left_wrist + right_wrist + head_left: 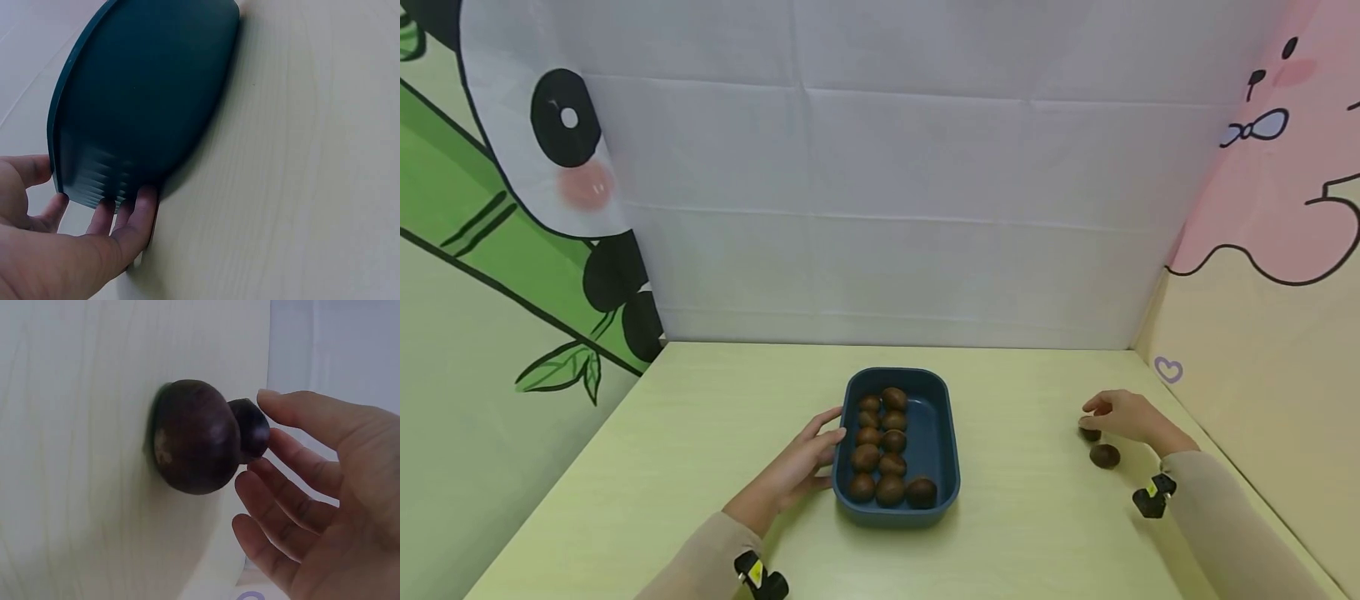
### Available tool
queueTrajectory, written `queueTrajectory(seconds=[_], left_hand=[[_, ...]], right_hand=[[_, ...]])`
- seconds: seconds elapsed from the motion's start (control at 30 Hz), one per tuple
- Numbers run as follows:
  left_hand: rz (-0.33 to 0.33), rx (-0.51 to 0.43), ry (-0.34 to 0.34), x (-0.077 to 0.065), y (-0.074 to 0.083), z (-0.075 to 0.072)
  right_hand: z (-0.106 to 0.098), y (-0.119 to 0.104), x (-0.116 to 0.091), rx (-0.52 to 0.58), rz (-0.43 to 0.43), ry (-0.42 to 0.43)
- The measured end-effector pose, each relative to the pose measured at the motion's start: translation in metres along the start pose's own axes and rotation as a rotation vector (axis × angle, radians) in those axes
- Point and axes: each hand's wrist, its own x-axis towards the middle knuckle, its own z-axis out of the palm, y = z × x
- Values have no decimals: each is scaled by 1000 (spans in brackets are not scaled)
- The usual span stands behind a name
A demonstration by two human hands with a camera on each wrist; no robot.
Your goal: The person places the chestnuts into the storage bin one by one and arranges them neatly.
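A dark blue rectangular box (931,433) stands on the table with several brown chestnuts (892,442) in its left and near parts. Against its left side rests my left hand (797,467), fingers spread; in the left wrist view the fingertips touch the box's outer end wall. Out to the right, my right hand (1131,417) reaches over a chestnut (1089,434), thumb and fingers curving loosely around it. The right wrist view shows the thumb slightly apart from that chestnut. A second chestnut (197,437) lies just in front of it, untouched.
The pale yellow table (1015,533) meets a white hanging sheet (910,167) at the back. Painted walls with cartoon figures close in the left and right sides. Each sleeve carries a small black wrist camera (1153,497).
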Motion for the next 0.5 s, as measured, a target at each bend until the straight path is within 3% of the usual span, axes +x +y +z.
queueTrajectory(seconds=[0.27,0.5], left_hand=[[0,-1,4,0,0,0],[-1,2,3,-1,0,0]], right_hand=[[6,6,1,61,62,-39],[8,6,4,45,34,-33]])
